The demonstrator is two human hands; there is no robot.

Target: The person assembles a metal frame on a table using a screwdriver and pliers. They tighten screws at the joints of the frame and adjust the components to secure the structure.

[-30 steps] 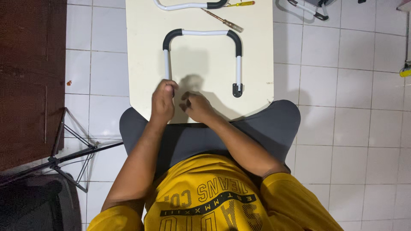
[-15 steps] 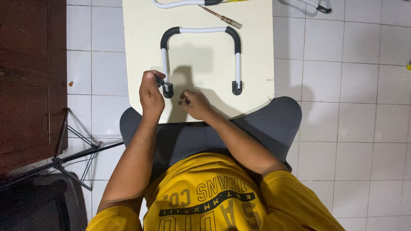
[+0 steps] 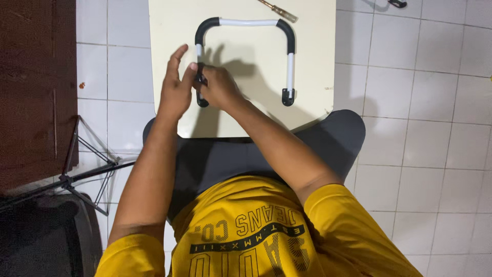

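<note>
Both hands meet at the left leg of a U-shaped handle [image 3: 246, 23] lying on a table [image 3: 318, 77]. The left hand [image 3: 174, 92] pinches it with fingers raised. The right hand [image 3: 220, 90] closes around it.

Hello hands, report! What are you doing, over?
Both hands, left hand and right hand, pinch the U-shaped handle at its left leg. Handle flat on cream board. Screwdriver lies apart, nothing blocking.
</note>
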